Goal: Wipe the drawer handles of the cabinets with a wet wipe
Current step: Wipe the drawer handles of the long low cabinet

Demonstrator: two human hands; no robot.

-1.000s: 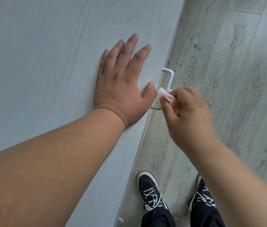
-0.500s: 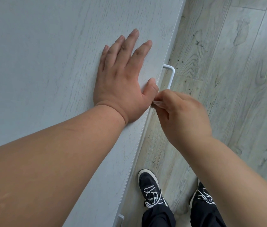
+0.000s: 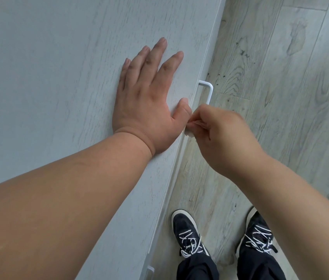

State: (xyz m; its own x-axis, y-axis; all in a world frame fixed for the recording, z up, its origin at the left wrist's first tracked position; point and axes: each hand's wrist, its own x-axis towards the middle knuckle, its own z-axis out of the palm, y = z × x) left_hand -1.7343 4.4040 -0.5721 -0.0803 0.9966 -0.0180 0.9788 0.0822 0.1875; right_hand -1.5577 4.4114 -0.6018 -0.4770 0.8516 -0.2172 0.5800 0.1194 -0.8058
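The pale grey, wood-grained cabinet (image 3: 58, 77) fills the left side of the scene, seen from above. Its front edge runs down past the white drawer handle (image 3: 209, 91), which sticks out from the cabinet's face. On the handle's other side is light wood-look plank flooring (image 3: 290, 98).

The person's left hand (image 3: 147, 104) lies palm-down on the cabinet top just beside the handle. Its fingers are straight and slightly spread, holding nothing, and the thumb tip reaches the front edge close to the handle's near end.

The right hand (image 3: 218, 136) covers the near end of the handle. Its fingers (image 3: 197, 124) are curled and drawn together with the thumb into a pinch. Only the far end of the handle and part of its bar show beyond the knuckles.

Below the handle, two dark sneakers with white laces stand on the floor, the left shoe (image 3: 188, 233) nearer the cabinet and the right shoe (image 3: 258, 235) further out. Dark trouser legs fall over both.

A second white handle (image 3: 149, 269) peeks out from the cabinet front well below the first one.

The wet wipe (image 3: 189, 134) is pinched in the right hand's fingertips, right at the handle's near end. Only a small white scrap of it shows under the fingers, so I cannot tell whether it wraps around the bar.
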